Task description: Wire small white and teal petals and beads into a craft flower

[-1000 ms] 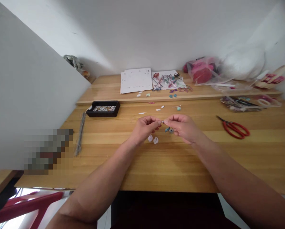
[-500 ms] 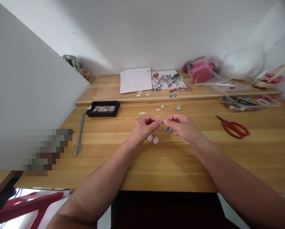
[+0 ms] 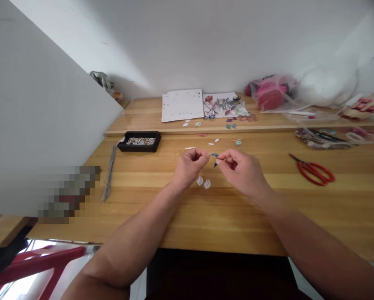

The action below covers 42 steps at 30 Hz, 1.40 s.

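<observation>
Over the middle of the table, my left hand point(image 3: 190, 167) is closed in a pinch, thumb against forefinger; whatever it holds is too small to make out. Facing it, my right hand point(image 3: 243, 171) pinches a small teal leaf-shaped piece point(image 3: 214, 155), whose curved tip points toward the left fingertips. A darker tip point(image 3: 215, 164) shows just below the right thumb. Beneath the hands lie two white leaf-shaped cutouts point(image 3: 207, 183), side by side on the wood.
Red-handled pliers or scissors point(image 3: 315, 171) lie to the right. A black tray of beads point(image 3: 157, 141) and a bundle of thin wires point(image 3: 109, 175) are on the left. Behind, a raised shelf point(image 3: 143, 112) carries white sheets point(image 3: 182, 106), flower pieces point(image 3: 226, 109) and plastic bags point(image 3: 274, 98).
My fingertips have moved slightly apart. The right hand has turned, and the teal piece that hung under it now shows between the hands. The view has shifted a little.
</observation>
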Each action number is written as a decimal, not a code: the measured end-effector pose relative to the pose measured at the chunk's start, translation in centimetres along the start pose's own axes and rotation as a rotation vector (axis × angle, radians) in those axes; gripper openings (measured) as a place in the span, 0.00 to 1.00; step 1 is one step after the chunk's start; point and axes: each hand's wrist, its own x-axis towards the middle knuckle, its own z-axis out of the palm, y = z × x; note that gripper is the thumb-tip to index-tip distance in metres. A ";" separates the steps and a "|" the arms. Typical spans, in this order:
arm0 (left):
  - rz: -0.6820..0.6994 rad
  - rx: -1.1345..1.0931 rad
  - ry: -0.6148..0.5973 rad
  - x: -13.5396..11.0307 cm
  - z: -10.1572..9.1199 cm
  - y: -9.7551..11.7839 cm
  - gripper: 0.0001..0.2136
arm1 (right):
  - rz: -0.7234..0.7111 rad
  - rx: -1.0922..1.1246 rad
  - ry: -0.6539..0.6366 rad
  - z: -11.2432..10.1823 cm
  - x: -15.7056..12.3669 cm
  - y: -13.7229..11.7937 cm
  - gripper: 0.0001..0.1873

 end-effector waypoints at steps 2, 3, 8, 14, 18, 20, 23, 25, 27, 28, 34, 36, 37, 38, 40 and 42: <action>0.001 -0.005 0.004 0.0 0.0 0.0 0.11 | -0.102 -0.071 0.001 0.1 -0.1 0.1 0.03; 0.003 -0.003 0.004 0.0 0.0 0.0 0.11 | -0.155 -0.107 0.004 0.1 -0.2 0.3 0.04; 0.012 0.040 -0.036 0.1 -0.1 -0.1 0.11 | -0.328 -0.179 -0.011 0.1 -0.2 0.7 0.06; -0.056 0.048 -0.181 0.0 -0.4 0.4 0.10 | -0.161 -0.084 -0.034 -0.9 0.3 0.2 0.06; -0.114 0.008 -0.238 0.0 -0.6 0.8 0.10 | -0.010 0.054 -0.063 -1.2 1.0 0.4 0.08; -0.141 -0.013 -0.252 0.0 -0.6 0.8 0.10 | 0.035 0.115 -0.075 -1.2 1.2 0.6 0.09; -0.169 -0.030 -0.260 0.0 -0.6 0.8 0.10 | 0.074 0.184 -0.094 -1.1 1.4 0.9 0.10; -0.180 -0.038 -0.267 0.0 -0.6 0.7 0.10 | 0.078 0.215 -0.103 -1.0 1.4 0.9 0.10; -0.184 -0.041 -0.278 0.0 -0.7 0.7 0.10 | 0.078 0.237 -0.114 -1.0 1.4 0.8 0.10; -0.184 -0.043 -0.283 0.0 -0.7 0.6 0.09 | 0.077 0.246 -0.119 -1.0 1.4 0.8 0.11; -0.180 -0.062 -0.297 -0.1 -0.7 0.7 0.10 | 0.096 0.263 -0.131 -1.0 1.5 0.8 0.11; -0.181 -0.074 -0.298 -0.1 -0.7 0.7 0.10 | 0.109 0.287 -0.137 -1.0 1.6 0.9 0.11; -0.184 -0.083 -0.298 -0.1 -0.7 0.8 0.10 | 0.115 0.301 -0.141 -0.9 1.6 1.0 0.11; -0.188 -0.092 -0.297 -0.1 -0.7 0.8 0.10 | 0.125 0.321 -0.145 -0.8 1.7 1.1 0.11; -0.198 -0.117 -0.287 -0.1 -0.6 0.9 0.11 | 0.186 0.385 -0.161 -0.6 1.7 1.3 0.12; -0.201 -0.152 -0.273 -0.2 -0.6 1.1 0.11 | 0.313 0.492 -0.201 -0.2 1.8 1.4 0.13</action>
